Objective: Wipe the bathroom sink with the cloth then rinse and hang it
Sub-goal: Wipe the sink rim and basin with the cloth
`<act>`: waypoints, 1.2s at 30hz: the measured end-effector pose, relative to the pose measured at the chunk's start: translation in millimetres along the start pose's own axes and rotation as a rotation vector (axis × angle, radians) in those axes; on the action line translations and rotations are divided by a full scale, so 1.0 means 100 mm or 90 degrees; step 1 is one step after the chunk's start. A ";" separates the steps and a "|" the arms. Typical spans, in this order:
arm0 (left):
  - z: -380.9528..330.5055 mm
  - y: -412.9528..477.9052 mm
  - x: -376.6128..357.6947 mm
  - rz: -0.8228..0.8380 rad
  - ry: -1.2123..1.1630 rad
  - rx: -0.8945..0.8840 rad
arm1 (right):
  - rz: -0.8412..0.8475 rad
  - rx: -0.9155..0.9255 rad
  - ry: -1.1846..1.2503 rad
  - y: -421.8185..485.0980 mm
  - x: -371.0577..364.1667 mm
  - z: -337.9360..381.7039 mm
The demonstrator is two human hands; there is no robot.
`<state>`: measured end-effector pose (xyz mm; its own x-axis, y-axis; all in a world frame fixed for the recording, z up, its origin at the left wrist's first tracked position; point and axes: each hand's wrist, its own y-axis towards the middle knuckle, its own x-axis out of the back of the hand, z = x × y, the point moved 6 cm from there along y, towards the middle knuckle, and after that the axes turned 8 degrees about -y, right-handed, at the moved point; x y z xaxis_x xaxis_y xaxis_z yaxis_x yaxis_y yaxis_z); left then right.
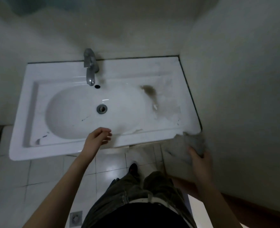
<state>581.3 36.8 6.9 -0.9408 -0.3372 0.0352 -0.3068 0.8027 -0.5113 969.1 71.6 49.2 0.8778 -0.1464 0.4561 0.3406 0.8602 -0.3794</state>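
Note:
A white rectangular sink (53, 74) with an oval basin fills the middle of the head view. A brown stain (150, 90) marks its right ledge, and dark scuffs sit near the front left. My right hand (200, 159) is shut on a grey cloth (192, 142) just off the sink's front right corner, beside the wall. My left hand (98, 137) hovers over the sink's front rim with fingers loosely curled and nothing in it.
A metal tap (90, 66) stands at the back of the sink above the overflow hole, and the drain (101, 109) lies mid-basin. A wall (243, 96) closes the right side. Tiled floor (37, 178), my legs and a floor drain (76, 218) lie below.

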 end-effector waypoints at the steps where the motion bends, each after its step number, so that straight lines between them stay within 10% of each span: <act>1: -0.08 0.11 -0.05 0.004 0.009 -0.008 | -0.007 0.008 0.002 0.09 -0.02 0.13; 10: 0.02 0.89 -0.61 0.005 0.117 -0.001 | -0.026 0.219 -0.014 0.99 -0.34 1.06; 25: 0.39 1.27 -1.23 0.098 0.257 -0.005 | 0.367 0.361 -0.418 1.49 -1.79 0.57; 36: 0.52 1.33 -1.27 0.122 0.410 -0.010 | 0.043 0.370 -0.688 1.99 -2.38 0.46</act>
<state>667.7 160.8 -109.8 -0.8756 0.1687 0.4526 -0.1232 0.8280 -0.5470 812.1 300.0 -97.6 0.0641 0.1491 0.9867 -0.1390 0.9805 -0.1391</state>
